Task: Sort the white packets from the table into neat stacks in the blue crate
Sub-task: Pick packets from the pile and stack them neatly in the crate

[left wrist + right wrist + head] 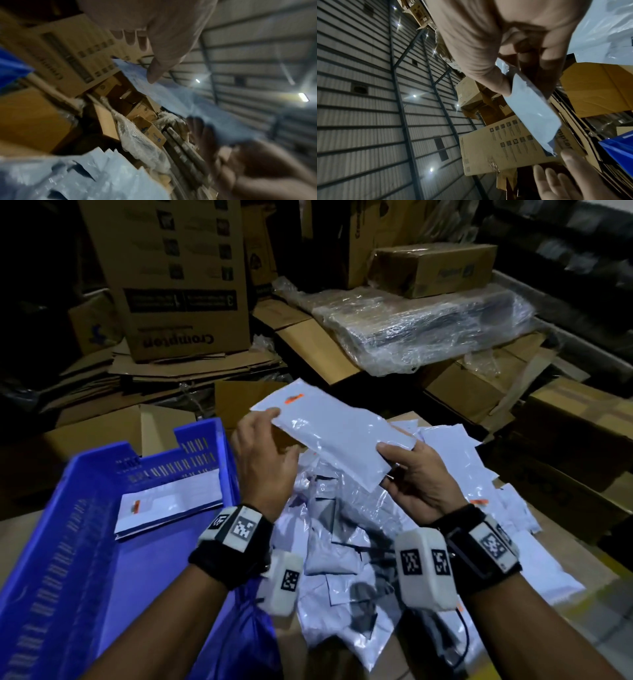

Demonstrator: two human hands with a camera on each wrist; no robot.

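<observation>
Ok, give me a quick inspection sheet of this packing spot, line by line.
Surface: cardboard-topped table, mostly covered.
Job's things: held packet lifted over the loose pile; one small stack in the blue crate.
Clutter: blue bag at the near edge.
Grippers: left hand touches the packet's far end; right hand pinches its near end.
Cables: black cable by the right forearm.
Surroundings: cartons, a wrapped bundle.
</observation>
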